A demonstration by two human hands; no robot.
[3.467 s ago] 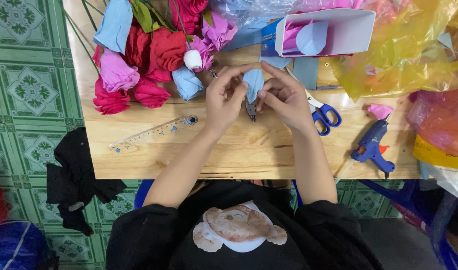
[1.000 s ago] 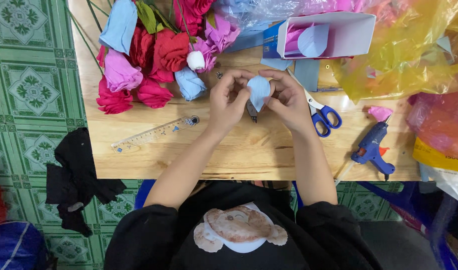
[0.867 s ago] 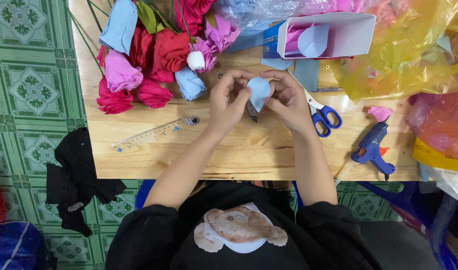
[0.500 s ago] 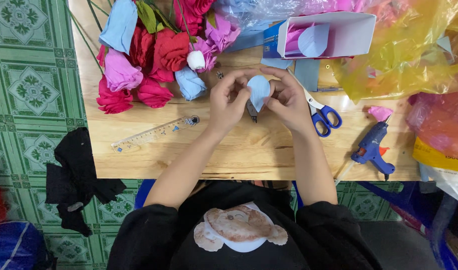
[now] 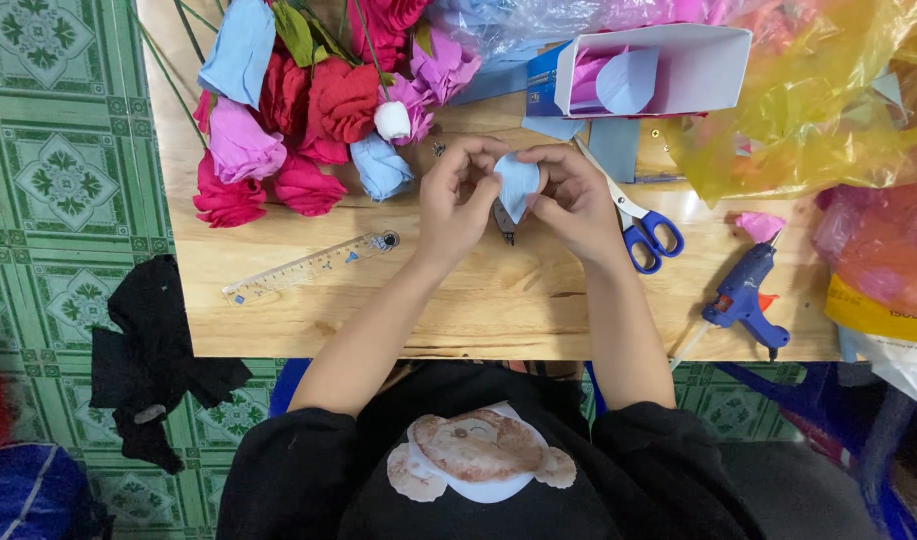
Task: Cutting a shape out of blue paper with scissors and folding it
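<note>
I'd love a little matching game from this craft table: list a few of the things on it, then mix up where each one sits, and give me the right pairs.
Things:
1. light blue paper petal
2. scissors
3. glue gun
4. clear ruler

Places:
A. on the table by the paper flowers, left of the left hand
B. pinched between both hands
C. near the table's right front edge
D. just beside the right hand, blue handles toward the person

Pairs: 1-B, 2-D, 3-C, 4-A
</note>
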